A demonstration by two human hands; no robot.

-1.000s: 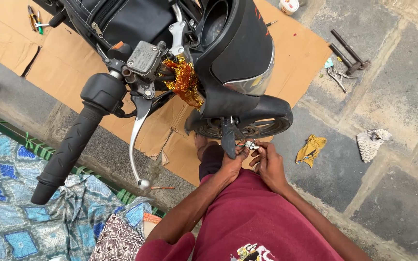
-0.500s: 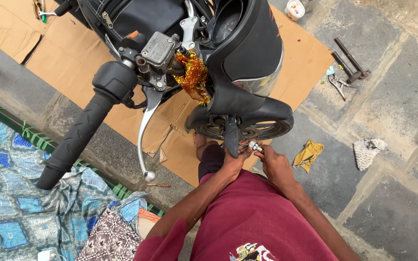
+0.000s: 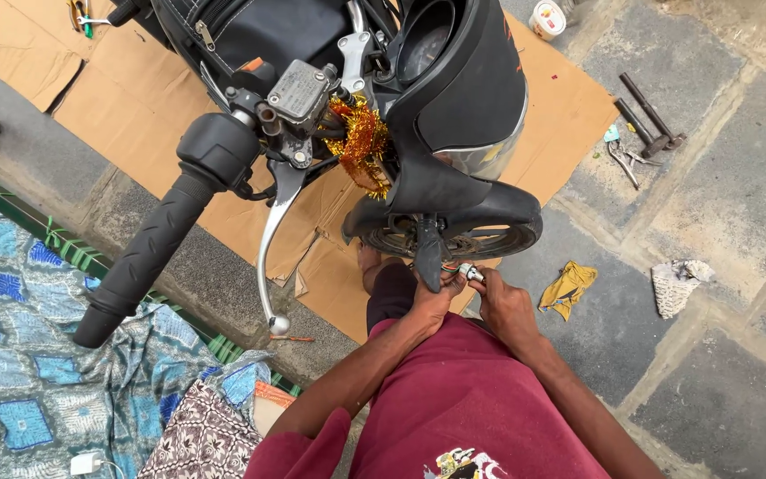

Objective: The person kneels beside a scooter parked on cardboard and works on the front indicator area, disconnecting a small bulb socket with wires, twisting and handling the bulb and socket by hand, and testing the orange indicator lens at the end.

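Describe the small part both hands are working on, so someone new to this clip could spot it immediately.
Start at the motorcycle's front wheel under the black fender. Just below it, the left hand and the right hand meet. Between their fingertips sits a small silvery metal fitting with thin wires; it is the only shiny piece there, unlike the yellow rag lying on the stone.
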